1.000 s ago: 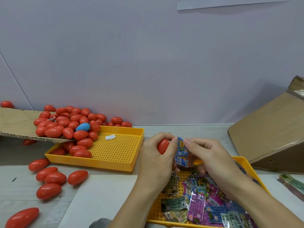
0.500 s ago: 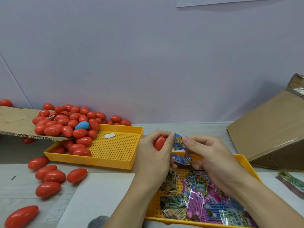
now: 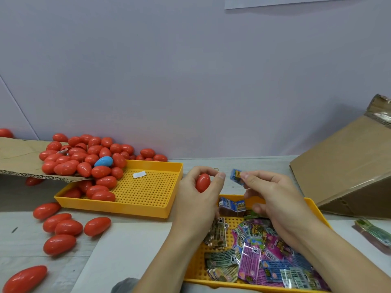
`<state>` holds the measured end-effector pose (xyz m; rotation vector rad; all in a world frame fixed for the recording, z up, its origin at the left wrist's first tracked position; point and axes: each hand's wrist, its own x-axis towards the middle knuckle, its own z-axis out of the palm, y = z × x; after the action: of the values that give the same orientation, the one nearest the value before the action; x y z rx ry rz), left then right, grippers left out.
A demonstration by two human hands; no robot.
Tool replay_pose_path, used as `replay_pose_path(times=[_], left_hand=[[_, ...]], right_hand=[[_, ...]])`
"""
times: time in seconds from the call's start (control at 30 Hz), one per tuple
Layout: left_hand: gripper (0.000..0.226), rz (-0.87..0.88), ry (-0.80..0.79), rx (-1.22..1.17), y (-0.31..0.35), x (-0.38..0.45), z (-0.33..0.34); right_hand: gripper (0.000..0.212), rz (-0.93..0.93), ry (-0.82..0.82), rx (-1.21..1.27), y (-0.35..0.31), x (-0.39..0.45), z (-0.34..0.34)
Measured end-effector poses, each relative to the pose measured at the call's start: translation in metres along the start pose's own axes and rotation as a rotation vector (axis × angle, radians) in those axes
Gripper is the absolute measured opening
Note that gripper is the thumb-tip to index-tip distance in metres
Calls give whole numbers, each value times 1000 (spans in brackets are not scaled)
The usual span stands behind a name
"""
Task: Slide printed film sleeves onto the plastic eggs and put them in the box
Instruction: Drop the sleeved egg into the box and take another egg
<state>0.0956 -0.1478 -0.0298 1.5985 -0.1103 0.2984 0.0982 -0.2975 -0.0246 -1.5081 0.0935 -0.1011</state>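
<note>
The left hand (image 3: 196, 199), at centre frame, grips one red egg (image 3: 202, 182) between curled fingers and thumb, held above the table (image 3: 19, 235). The right hand (image 3: 275, 199), just to its right, pinches a small blue printed sleeve (image 3: 237, 176) between thumb and forefinger. Sleeve and egg are close together but apart; the sleeve is not on the egg.

Below the hands, at lower right of the frame, a yellow perforated tray (image 3: 317, 210) holds a loose heap of printed sleeves (image 3: 260, 256) in pink, blue, green and brown. A second blue sleeve (image 3: 232, 205) lies at the far rim of that tray, under the right hand.

At left of centre, another yellow tray (image 3: 152, 191) carries red eggs in its left part, with a small white slip (image 3: 139, 174) on its bare grid. A pile of red eggs (image 3: 84, 157) spills from a cardboard flap (image 3: 17, 159) at upper left into this tray; one blue egg (image 3: 103, 161) sits in the pile. Further red eggs (image 3: 63, 227) lie scattered on the table at lower left.

A cardboard box (image 3: 347, 172) stands tilted at right of frame; its opening is not visible. A sheet of white paper (image 3: 127, 250) lies at bottom centre. A flat stack of green sleeves (image 3: 372, 233) lies at the far right edge.
</note>
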Motion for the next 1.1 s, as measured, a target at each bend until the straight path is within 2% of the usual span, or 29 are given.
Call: replay_pose_path(times=[0.1,0.2,0.33,0.47,1.1], left_hand=[[8,-107,-25,-131,1,1,1],[13,-181,-66,-212,2,1,4],[12,-125,-101,-102,1,-1,4],[21,-69,-85,-80,0,0,2],[24,-79,-99,-121,1,-2,2]], right_hand=[[14,-13,73,17,1,1,0],[18,-121,90,-75,2,0,1],[16,-317,71,-331,3,-1,2],[17,-385,24,-470,4,-2,2],[9,-413,-22,-390,-1,-6,4]])
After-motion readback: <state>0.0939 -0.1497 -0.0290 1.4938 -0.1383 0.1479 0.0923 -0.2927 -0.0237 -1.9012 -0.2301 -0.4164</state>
